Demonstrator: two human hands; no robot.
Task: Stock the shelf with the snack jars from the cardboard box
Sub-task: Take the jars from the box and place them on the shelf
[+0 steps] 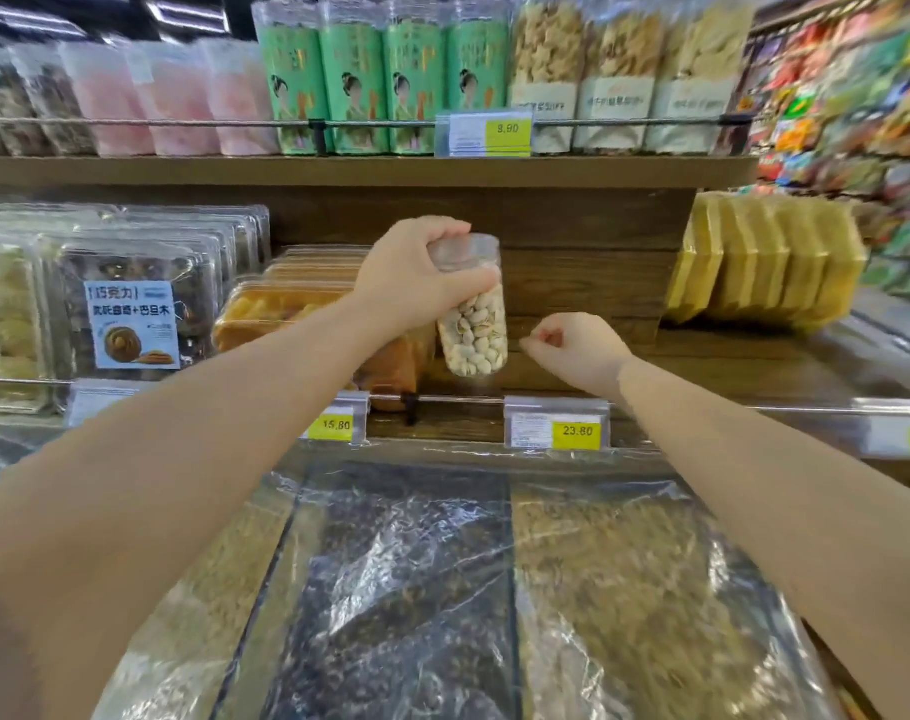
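The left hand (416,275) grips a clear snack jar (476,330) from above, fingers and thumb wrapped round its lid end. The jar hangs roughly upright, slightly tilted, filled with pistachios (the top part under the lid looks empty). It is held in the air over the bare stretch of the wooden shelf (702,366), not set down, just right of a row of orange-brown snack packs (266,314).

The right hand (572,348) hovers near the jar on its right side, apart from it. Its fingers are curled in against the thumb, and nothing shows between them.

Further right on the same shelf stand yellow packs (770,257) in a leaning row. Along the shelf's front rail sit two yellow price tags, 15.80 (337,424) and 23.80 (577,431) — the jar hangs between them. Above, the upper shelf carries green tubes (385,80). Below the arms lie film-covered bins (406,589) — their contents are blurred.
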